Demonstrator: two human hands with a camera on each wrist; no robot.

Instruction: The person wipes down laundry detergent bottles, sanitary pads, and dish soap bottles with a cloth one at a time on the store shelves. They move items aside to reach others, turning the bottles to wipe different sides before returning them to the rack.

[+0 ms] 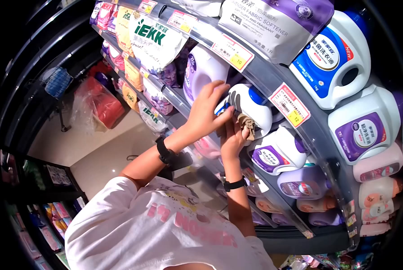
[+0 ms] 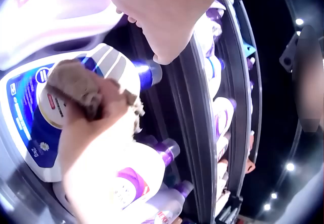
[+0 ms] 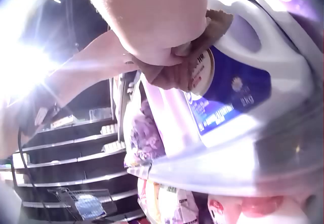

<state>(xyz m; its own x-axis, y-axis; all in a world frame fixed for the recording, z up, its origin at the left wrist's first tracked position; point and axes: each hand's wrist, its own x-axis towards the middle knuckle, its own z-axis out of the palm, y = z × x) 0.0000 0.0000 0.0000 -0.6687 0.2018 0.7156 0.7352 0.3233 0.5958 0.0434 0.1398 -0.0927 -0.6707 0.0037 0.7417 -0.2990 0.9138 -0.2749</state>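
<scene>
My right hand (image 1: 234, 140) grips a crumpled brown cloth (image 1: 246, 126) against a white jug (image 1: 260, 116) with a blue cap and blue label, lying on the shelf. In the right wrist view, the cloth (image 3: 174, 77) lies over part of the jug's label (image 3: 243, 85). The left wrist view shows the right hand (image 2: 93, 133) bunching the cloth (image 2: 76, 85) over the label. My left hand (image 1: 208, 110), fingers extended and slightly bent, is beside the jug near the right hand; whether its fingertips touch it I cannot tell. It holds nothing visible.
Purple and white jugs (image 1: 268, 157) stand close on the same shelf. A higher shelf holds a softener pouch (image 1: 273, 31) and a blue-labelled jug (image 1: 329, 58). Price tags (image 1: 290, 105) line the shelf edge. A red bag (image 1: 103, 103) and a shopping cart (image 3: 88, 204) are farther away.
</scene>
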